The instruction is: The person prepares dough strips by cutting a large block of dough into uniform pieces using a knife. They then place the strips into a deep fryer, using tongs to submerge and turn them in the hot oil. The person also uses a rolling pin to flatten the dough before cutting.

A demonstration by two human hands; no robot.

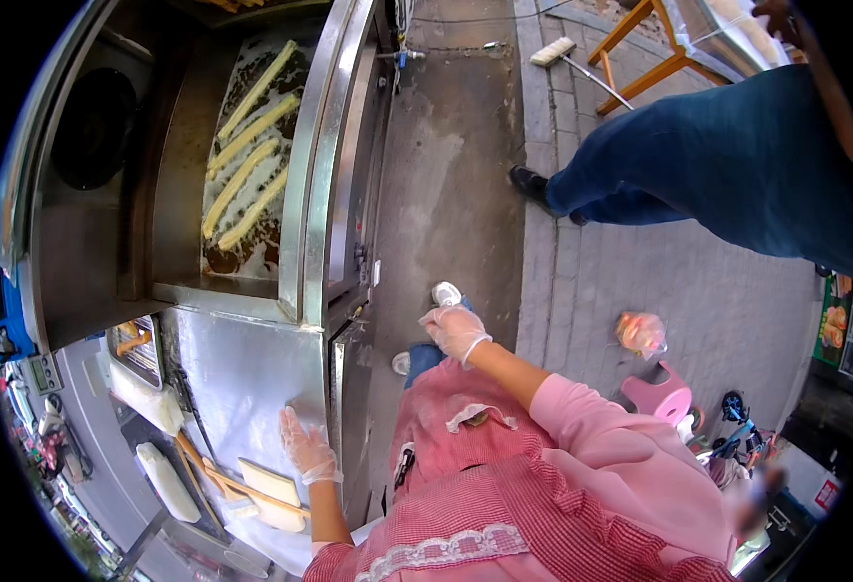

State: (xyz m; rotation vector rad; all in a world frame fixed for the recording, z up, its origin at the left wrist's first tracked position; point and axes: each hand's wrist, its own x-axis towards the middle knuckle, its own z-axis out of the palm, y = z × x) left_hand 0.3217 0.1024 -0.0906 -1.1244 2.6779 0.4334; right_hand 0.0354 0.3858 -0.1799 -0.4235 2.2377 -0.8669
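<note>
My left hand (308,447), in a clear plastic glove, lies at the front edge of the stainless steel worktop (252,371), fingers extended and holding nothing. In front of my body hangs my right hand (454,333), also gloved, its fingers loosely curled in and nothing visible in them. Beyond the worktop, several long pale dough sticks (243,193) float in foaming oil in a steel deep fryer (292,240). Near my left hand are a pale wooden board (270,484) and a thin wooden rolling pin (259,493) lying across it.
A wire rack tray (135,349) with browned pieces and a white wrapped dough slab (167,481) lie left. A person in dark blue clothes (725,160) stands at upper right, near a broom (554,51). A pink stool (658,393) and a plastic bag (641,333) are on the pavement.
</note>
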